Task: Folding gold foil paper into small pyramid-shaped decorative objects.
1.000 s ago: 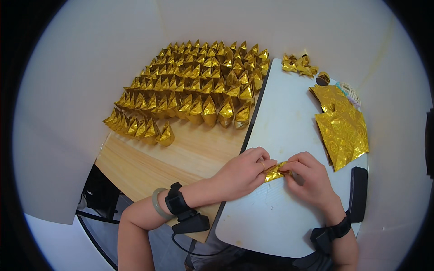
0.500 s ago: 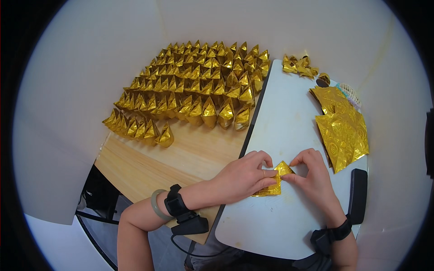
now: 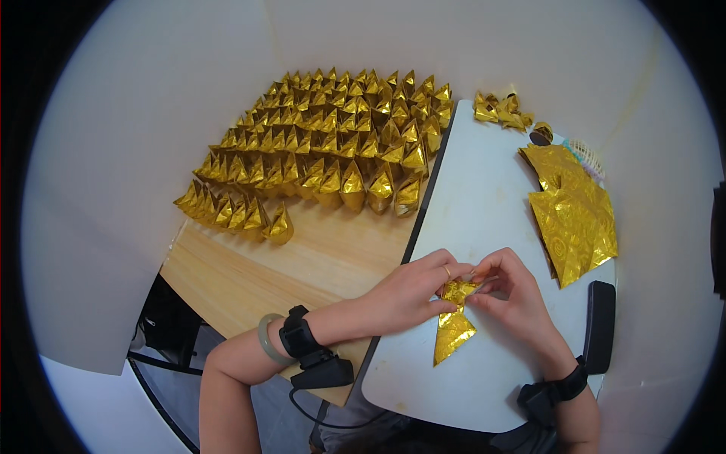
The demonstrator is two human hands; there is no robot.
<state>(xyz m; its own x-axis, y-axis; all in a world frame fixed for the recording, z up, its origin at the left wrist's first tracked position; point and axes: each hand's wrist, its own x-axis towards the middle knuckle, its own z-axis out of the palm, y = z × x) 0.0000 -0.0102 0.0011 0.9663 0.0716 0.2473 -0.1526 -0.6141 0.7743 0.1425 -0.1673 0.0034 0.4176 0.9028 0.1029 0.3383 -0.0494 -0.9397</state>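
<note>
Between my two hands is a piece of gold foil paper [image 3: 454, 333], part folded, with a pointed end hanging toward me over the white board [image 3: 408, 378]. My left hand [image 3: 418, 293] pinches its upper left side between thumb and fingers. My right hand [image 3: 508, 286] grips the upper right edge, its fingertips close to those of the left. The fingers cover part of the upper folds. Rows of folded gold paper ingots [image 3: 329, 181] stand on the wooden tabletop to the left, one ingot [image 3: 280, 225] at the near end of the front row.
A stack of gold foil sheets [image 3: 578, 219] lies on the board's right side, with a netted ball [image 3: 586, 159] behind it. Small crumpled gold pieces [image 3: 499, 112] sit at the far end. A black bar [image 3: 600, 327] lies along the right edge. Pale walls rise around the table.
The foil paper has been lifted and turned; its flat squarish shape is now a tapered one pointing toward me. My hands have come closer together, both gripping its upper part.
</note>
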